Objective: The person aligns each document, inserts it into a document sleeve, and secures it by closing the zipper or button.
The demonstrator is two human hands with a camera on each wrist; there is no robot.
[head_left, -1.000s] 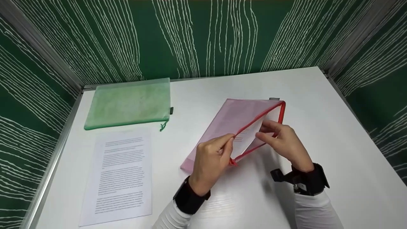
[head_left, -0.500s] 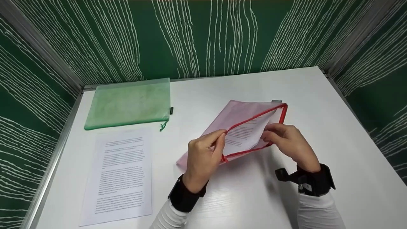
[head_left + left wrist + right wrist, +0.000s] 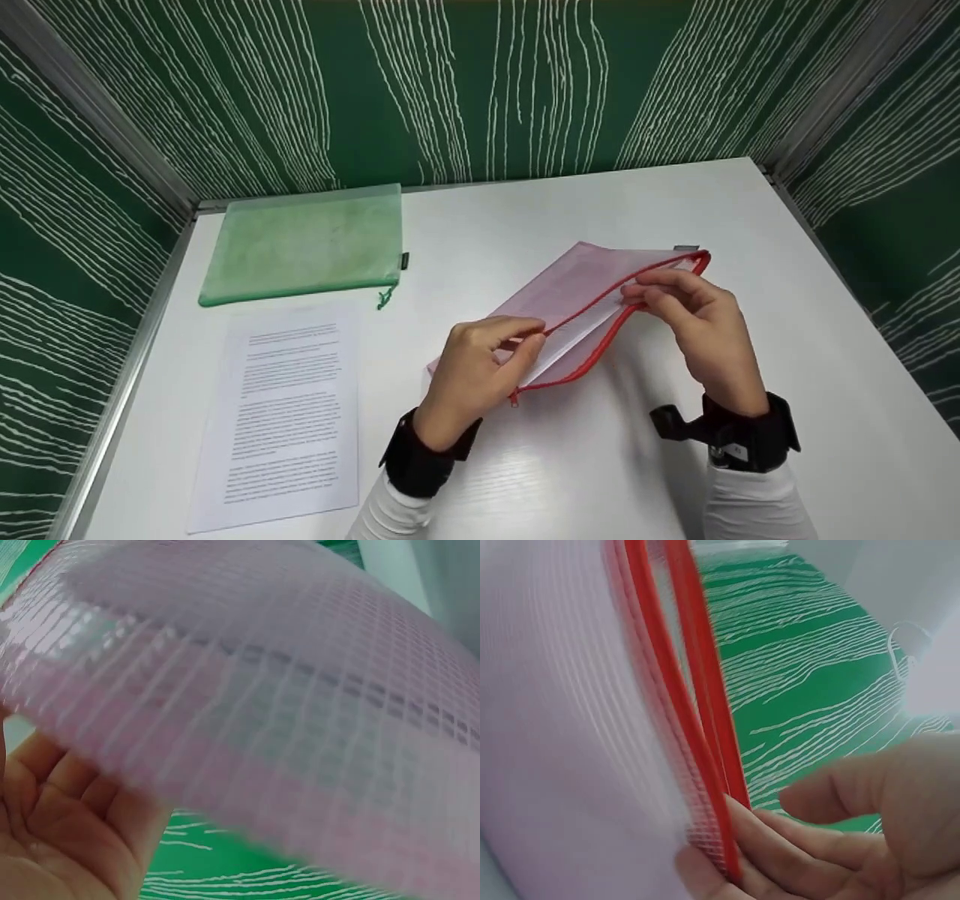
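A pink mesh zip pouch (image 3: 574,281) with a red zipper edge (image 3: 600,352) is held tilted above the table, its mouth gaping. White paper (image 3: 564,343) lies inside it. My left hand (image 3: 476,367) pinches the mouth's upper edge near the corner where the zip pull (image 3: 514,398) hangs. Farther along the mouth, my right hand (image 3: 705,330) has its fingers at the red edge. The right wrist view shows these fingers (image 3: 780,840) around that edge, the thumb standing apart. In the left wrist view, the pouch's mesh side (image 3: 300,742) hides the left fingertips.
A green mesh zip pouch (image 3: 307,244) lies flat at the back left of the white table (image 3: 795,345). In front of it is a stack of printed paper (image 3: 285,420). Green walls (image 3: 525,90) with white lines stand around the table.
The pink pouch has shifted to the right and its mouth has narrowed, with less printed text showing. My right hand has moved up and right along the edge.
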